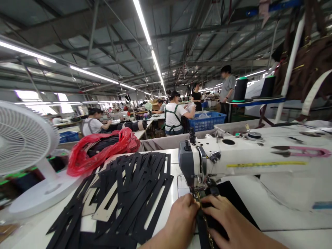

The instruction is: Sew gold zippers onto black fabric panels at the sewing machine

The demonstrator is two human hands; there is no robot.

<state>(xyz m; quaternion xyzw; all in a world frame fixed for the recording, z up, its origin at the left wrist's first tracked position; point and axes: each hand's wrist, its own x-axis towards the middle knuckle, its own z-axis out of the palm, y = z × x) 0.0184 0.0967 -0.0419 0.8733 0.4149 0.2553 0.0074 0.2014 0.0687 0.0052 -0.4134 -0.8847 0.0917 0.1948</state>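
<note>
At the sewing machine (207, 162), both of my hands are close beneath the needle area. My left hand (183, 218) is closed, its thumb and fingers pinching the edge of a black strip with gold zipper teeth (204, 221). My right hand (225, 214) lies on the black fabric (237, 197) just right of the zipper, its fingers spread and pressing down. The fabric runs under the machine head and out to the right. My fingers hide part of the zipper, and the needle point cannot be made out.
Black cut frame pieces (129, 190) lie heaped on the left of the table. Behind them is a red plastic bag (103, 148), and a white fan (28, 148) stands at far left. Pink-handled snips (306, 151) rest on the machine arm. Several people work beyond a blue crate (207, 121).
</note>
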